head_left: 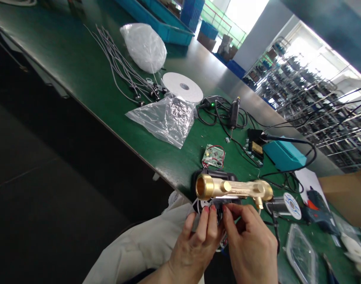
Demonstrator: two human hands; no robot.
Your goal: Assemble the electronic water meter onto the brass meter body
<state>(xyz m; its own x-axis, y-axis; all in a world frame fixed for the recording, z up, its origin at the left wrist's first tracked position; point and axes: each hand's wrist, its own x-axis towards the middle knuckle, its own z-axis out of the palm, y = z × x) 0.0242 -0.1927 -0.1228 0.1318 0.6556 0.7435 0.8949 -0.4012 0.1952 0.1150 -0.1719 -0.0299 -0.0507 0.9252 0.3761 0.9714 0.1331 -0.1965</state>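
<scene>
Caller: Brass pipe (233, 189) right at the near edge of the green bench (79, 67), lying crosswise just above both hands. How does it look?

Spotter: Polished, gold-yellow, catching the light. There's a threaded collar with an open round mouth on the left end, a slimmer tube in the middle, and a fat rounded knuckle on the right with a small nub pointing down.

Caller: And underneath?

Spotter: A black casing (217, 175), matte plastic with rounded corners. The pipe runs across it.

Caller: Hands?

Spotter: The left hand (195, 244) has its fingers curled, tips pinched on the casing's lower edge under the pipe. The right hand (251, 244) is close beside it, thumb and forefinger nipping the same edge. Both are closed on the casing, neither on the brass.

Caller: Around them?

Spotter: A small green circuit board (213, 156) with red wires sits just beyond. Left of that is a crinkled clear bag (165, 118), then a flat white disc (182, 86) with a centre hole, thin grey wires (121, 67) and a puffy white bag (144, 46). On the right there's a teal box (283, 154) with a ribbed top. A silvery spool (288, 205) sits just beside the pipe's right end.
</scene>
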